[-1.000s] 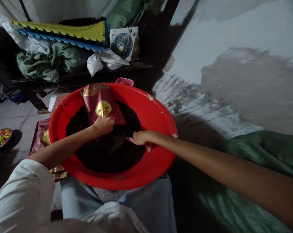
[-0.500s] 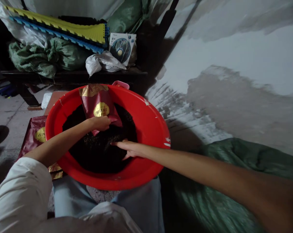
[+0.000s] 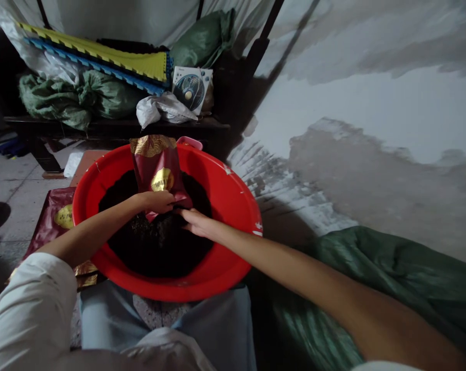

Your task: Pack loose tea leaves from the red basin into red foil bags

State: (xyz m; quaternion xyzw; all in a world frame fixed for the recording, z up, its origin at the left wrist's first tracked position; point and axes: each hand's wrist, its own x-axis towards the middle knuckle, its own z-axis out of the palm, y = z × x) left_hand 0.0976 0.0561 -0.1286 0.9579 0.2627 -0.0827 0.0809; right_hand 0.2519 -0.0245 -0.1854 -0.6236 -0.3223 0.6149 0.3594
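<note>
Left hand (image 3: 159,202) curled shut, gripping lower edge of glossy red-and-gold foil bag (image 3: 154,165); bag upright inside round red plastic basin (image 3: 233,206), gold top reaching rim at 12 o'clock; right hand (image 3: 197,224) half open, fingers extended, holding nothing, just beside left hand, above dark crumbly loose material (image 3: 159,252) lying in basin; flat red foil bag (image 3: 49,221) under basin at 8 o'clock; crumpled dark-green woven sack (image 3: 391,273) at 4 o'clock; yellow-and-blue foam mats (image 3: 97,64) on dark wooden shelf (image 3: 101,126) at 11 o'clock
</note>
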